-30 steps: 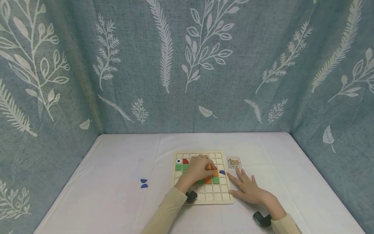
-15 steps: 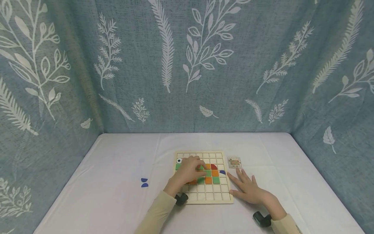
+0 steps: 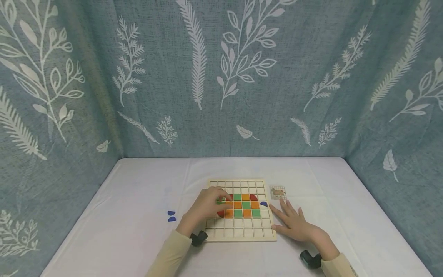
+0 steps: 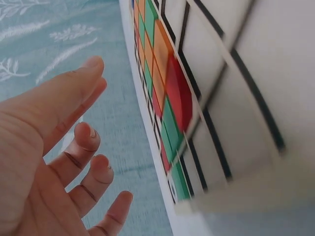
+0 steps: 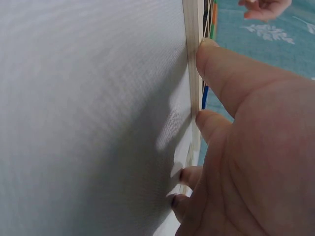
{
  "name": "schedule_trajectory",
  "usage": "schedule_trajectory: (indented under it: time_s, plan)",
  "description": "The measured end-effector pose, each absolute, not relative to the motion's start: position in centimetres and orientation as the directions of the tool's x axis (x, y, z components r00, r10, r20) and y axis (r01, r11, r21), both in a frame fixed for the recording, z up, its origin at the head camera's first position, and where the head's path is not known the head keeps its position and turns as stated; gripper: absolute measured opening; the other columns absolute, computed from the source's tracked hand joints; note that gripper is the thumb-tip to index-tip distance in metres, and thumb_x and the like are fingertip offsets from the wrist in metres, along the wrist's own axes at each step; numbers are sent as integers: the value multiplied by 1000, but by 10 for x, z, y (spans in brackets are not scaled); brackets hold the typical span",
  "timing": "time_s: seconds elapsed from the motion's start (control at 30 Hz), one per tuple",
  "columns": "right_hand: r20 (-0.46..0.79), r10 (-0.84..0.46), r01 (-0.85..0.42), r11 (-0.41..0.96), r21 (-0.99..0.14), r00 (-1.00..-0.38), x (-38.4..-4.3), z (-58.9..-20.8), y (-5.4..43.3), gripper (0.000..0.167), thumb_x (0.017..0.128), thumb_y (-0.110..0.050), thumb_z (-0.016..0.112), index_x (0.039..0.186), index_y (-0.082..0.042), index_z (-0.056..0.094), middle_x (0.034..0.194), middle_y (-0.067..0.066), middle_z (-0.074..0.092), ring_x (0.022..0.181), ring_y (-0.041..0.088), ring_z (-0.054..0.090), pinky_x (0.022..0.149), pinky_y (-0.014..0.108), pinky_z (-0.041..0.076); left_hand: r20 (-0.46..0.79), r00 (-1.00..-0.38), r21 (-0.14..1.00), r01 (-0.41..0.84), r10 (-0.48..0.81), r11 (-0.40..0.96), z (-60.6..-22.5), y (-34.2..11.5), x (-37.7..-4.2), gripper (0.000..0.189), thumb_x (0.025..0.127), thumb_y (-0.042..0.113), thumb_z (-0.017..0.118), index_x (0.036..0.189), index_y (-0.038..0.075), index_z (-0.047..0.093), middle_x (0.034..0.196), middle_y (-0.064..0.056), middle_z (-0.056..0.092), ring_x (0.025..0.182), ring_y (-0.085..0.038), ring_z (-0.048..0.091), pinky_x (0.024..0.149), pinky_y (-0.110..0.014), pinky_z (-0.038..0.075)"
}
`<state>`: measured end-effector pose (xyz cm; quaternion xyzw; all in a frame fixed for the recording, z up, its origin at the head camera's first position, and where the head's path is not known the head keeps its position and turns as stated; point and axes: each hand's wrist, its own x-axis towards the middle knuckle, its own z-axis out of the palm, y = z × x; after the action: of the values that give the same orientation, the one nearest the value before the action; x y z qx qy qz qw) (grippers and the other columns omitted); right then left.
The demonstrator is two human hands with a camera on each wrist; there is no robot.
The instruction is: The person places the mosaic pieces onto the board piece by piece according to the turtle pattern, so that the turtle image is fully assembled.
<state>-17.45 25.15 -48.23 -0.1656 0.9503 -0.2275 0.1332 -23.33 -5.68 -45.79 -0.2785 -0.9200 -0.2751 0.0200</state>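
Observation:
A wooden grid board [image 3: 242, 232] lies on the table, with orange and green square tiles [image 3: 246, 205] in its middle cells. Red rounded pieces [image 3: 253, 197] sit at the ends of those rows, and a blue piece [image 3: 263, 204] is near the board's right edge. My left hand [image 3: 207, 202] hovers over the left part of the board, hiding some cells. In the left wrist view its fingers [image 4: 88, 132] are loosely bent, apart from the red piece [image 4: 178, 93], with nothing between them. My right hand [image 3: 295, 226] is spread, its thumb and a fingertip touching the board's right edge.
Two blue pieces [image 3: 171, 219] lie on the white tablecloth [image 3: 138, 192] left of the board. A small printed card [image 3: 278, 192] lies by the board's upper right side, just beyond my right fingertips. A patterned curtain [image 3: 221, 127] encloses the table's back and sides.
My left hand has moved left across the board, from its middle to its left part, uncovering orange, green and red tiles. The right hand stays in place.

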Motion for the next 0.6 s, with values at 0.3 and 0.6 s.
schedule_trajectory:
  time_s: [0.3,0.6]
  plan:
    - [-183,-367,-244,844,-477,-912,-174,-480,251,68,91,-49,48,146,-17,27,152,25,4,138,46,-3,100,69,-6,155,-875,496,470,458,730,-454,-83,-227,17,76,29,74,91,21,72,68,11,49,67,-10,42,68,-33,31]
    - [-189,-370,-239,838,-490,-909,-173,-476,250,67,91,-47,49,146,-16,28,152,25,4,138,46,-3,100,69,-7,178,-884,475,462,432,749,-455,-112,-215,16,75,27,76,90,22,72,66,11,44,66,-9,39,68,-32,29]
